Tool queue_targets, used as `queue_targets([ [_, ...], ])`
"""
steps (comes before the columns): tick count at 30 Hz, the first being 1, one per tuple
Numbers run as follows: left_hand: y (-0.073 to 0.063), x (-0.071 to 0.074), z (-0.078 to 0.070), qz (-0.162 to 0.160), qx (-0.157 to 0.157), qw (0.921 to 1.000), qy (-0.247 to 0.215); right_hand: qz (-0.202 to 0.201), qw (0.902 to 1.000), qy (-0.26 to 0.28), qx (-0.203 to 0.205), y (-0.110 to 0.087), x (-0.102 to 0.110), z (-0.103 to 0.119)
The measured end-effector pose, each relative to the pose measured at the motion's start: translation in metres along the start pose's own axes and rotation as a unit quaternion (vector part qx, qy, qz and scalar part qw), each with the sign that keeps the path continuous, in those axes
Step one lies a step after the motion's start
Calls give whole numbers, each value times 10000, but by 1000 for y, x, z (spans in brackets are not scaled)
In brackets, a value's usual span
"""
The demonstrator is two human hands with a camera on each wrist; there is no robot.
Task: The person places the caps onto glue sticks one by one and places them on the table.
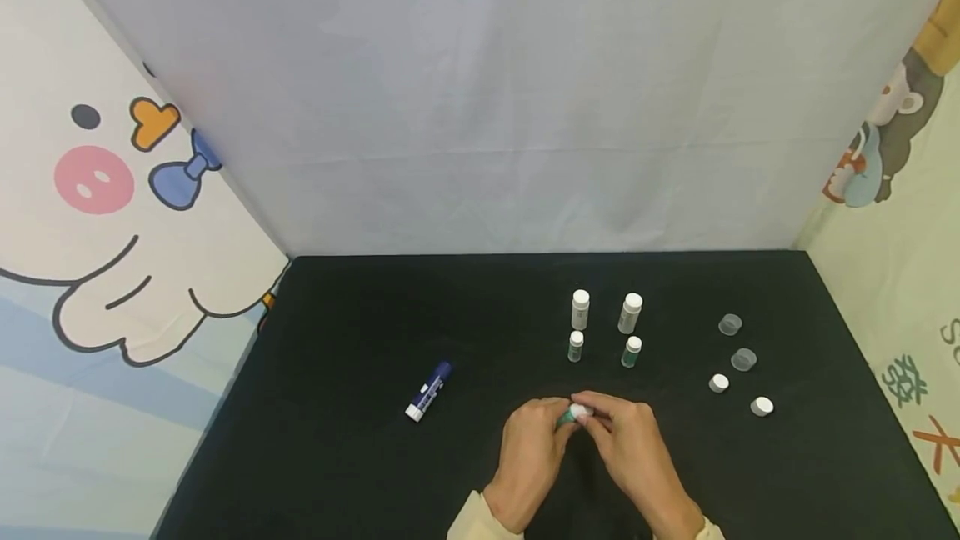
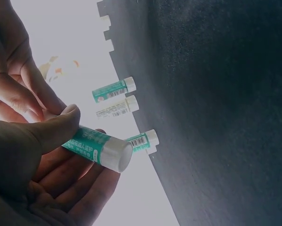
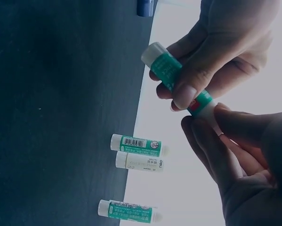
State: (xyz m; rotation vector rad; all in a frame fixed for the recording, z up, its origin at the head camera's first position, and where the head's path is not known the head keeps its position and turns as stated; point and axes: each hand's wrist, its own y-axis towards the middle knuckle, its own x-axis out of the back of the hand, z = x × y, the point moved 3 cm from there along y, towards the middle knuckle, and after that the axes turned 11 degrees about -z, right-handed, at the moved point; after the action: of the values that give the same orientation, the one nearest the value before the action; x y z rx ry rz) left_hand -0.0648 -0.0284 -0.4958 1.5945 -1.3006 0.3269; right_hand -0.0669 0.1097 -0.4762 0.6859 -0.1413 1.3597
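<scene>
Both hands meet near the front of the black table around a green-labelled glue stick (image 2: 89, 143). My left hand (image 1: 531, 452) grips its green body between thumb and fingers, its white base (image 2: 116, 154) sticking out past them. With thumb and fingertips, my right hand (image 1: 633, 448) pinches the white end (image 3: 208, 114) opposite the base. The glue stick is held tilted above the table. Whether that end is loose or tight cannot be told. Just beyond the hands stand a small green glue stick (image 1: 632, 352) and another small one (image 1: 576, 346), both upright.
Behind these stand two taller white-topped glue sticks (image 1: 581, 309). A dark blue glue stick (image 1: 429, 391) with a white end lies to the left. On the right are two clear caps (image 1: 744, 359) and two white caps (image 1: 762, 407). A pale cloth wall (image 1: 525, 190) rises behind the table.
</scene>
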Motion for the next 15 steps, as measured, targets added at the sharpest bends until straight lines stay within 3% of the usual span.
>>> queue_targets([
  [15,-2,2,6,86,260,9996,-11,33,10000,2,24,0,-8,0],
])
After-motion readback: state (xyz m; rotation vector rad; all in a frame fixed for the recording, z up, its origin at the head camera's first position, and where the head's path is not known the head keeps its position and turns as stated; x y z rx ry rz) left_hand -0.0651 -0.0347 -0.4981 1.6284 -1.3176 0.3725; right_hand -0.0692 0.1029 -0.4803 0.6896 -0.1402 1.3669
